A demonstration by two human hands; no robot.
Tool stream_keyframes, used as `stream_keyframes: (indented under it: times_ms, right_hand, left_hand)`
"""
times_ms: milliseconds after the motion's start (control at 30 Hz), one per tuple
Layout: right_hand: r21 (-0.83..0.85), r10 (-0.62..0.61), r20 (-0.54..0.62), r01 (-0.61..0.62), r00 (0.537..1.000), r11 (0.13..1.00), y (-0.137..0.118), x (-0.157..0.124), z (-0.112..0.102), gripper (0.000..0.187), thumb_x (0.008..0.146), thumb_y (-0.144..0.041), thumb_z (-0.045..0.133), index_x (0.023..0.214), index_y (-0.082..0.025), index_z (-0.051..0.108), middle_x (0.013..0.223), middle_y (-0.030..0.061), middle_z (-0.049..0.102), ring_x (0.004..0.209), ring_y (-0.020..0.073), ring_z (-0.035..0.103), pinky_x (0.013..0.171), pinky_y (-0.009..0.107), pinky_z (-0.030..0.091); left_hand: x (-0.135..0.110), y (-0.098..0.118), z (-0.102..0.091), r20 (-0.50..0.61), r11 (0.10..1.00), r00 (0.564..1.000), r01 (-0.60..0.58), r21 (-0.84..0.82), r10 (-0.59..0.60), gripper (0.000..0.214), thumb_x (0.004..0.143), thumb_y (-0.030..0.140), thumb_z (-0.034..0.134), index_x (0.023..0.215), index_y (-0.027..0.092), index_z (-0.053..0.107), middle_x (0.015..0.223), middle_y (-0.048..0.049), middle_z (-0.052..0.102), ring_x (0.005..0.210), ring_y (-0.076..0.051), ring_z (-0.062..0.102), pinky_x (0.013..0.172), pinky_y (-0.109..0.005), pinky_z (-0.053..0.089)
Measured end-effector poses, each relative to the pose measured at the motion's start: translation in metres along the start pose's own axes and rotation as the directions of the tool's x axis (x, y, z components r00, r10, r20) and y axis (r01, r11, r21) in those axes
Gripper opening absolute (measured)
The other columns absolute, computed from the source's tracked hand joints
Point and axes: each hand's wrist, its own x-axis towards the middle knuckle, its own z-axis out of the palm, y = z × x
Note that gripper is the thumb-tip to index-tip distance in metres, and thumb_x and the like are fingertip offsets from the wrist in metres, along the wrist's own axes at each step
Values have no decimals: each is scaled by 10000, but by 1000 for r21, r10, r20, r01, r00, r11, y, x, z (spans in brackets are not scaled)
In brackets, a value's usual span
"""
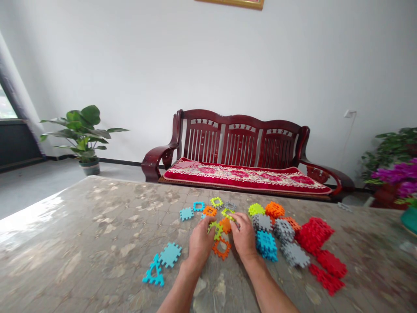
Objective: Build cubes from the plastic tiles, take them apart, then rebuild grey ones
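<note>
My left hand (201, 240) pinches the left edge of a yellow-green interlocking plastic tile (216, 231) with a window-like grid. Just to the right, my right hand (244, 234) has its fingers closed on another yellow-green tile (227, 213), partly hidden by the fingers. Between the hands sits an orange tile (225, 225). Nearer to me, an orange open-frame tile (222, 248) lies close to both hands. Beyond them are an orange tile (210, 211), a blue frame tile (198, 206), a light-blue tile (186, 213) and a yellow-green frame tile (216, 201).
Light-blue (170, 254) and blue triangular-hole (153, 273) tiles lie front left. On the right are blue (266, 245), grey (295, 254) and red (314, 234) piles on the patterned tablecloth (107, 234). A wooden bench (239, 143) stands behind the table; purple flowers (395, 176) are at right.
</note>
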Motion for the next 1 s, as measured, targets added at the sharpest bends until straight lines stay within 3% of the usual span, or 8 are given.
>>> stream_keyframes:
  times_ms: [167,267,367,733,900,1000]
  right_hand:
    - [-25,-124,-10,124,992,992,-6,-2,0,293,843,-91,540,995,-245,739,983,56,674,963,203,597,890,340,487]
    - [-23,-229,8,229,973,973,-12,-4,0,364,823,-28,514,991,-258,741,962,46,675,934,194,594,850,322,494]
    - [-30,-282,25,283,959,959,-16,-6,2,387,823,-4,506,1006,-257,734,958,42,681,938,191,592,842,315,491]
    - [-80,-311,157,326,937,942,-20,-7,1,184,882,-140,600,970,-245,724,887,26,689,865,179,604,789,282,479]
    - [-86,-294,198,316,935,945,-21,-8,2,272,853,-70,554,964,-255,720,904,28,691,903,188,615,814,300,493]
    - [-70,-244,196,261,950,963,-19,-9,5,398,814,-29,510,1098,-253,675,1035,37,683,1006,194,611,892,325,503]
  left_hand:
    - [-1,8,-7,-44,994,995,-90,68,93,268,903,253,430,951,206,689,1024,-85,711,1037,-224,613,952,-336,414]
    - [-1,15,-12,12,996,998,-56,64,55,383,953,338,312,876,204,663,935,-84,719,947,-219,634,869,-320,431]
    - [-1,19,-13,65,1000,998,16,17,-17,385,939,396,308,821,212,625,839,-51,710,819,-195,643,754,-278,430]
    - [2,19,-12,64,982,995,81,-170,-71,331,811,486,467,786,195,622,783,-13,705,770,-169,646,711,-231,446]
    - [3,18,-11,66,986,995,89,-142,-81,284,807,426,475,777,187,627,794,-25,710,769,-174,651,709,-236,446]
    - [3,17,-12,70,989,994,94,-114,-87,258,814,387,474,795,187,637,797,-24,713,765,-174,655,702,-237,439]
